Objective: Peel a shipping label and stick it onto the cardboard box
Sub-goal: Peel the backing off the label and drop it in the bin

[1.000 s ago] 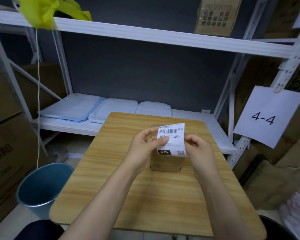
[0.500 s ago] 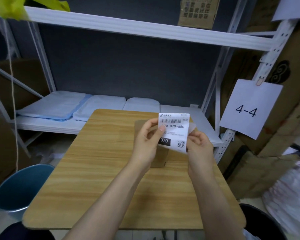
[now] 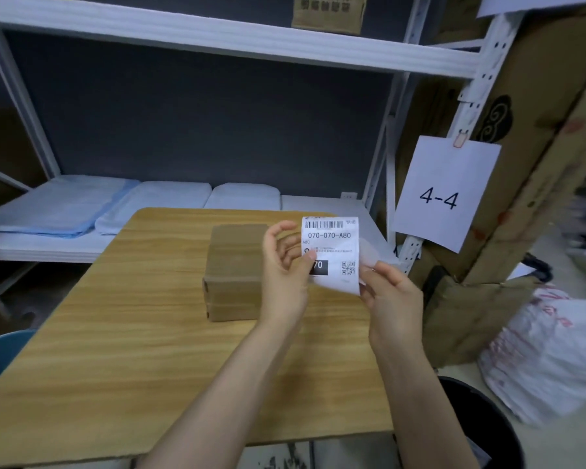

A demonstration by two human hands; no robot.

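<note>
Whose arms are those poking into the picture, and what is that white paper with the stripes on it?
Those arms belong to a person wearing a camera on their head, so you see what they see, looking down at their own hands. In front of them is a light wooden table with a small brown cardboard box sitting on it. The left hand pinches a white shipping label printed with a barcode and the code 070-070-A80. The right hand pulls at a thin see-through backing sheet that is coming away from the label's right edge. The label is held up in the air, to the right of the box, and is not yet stuck on.
</note>
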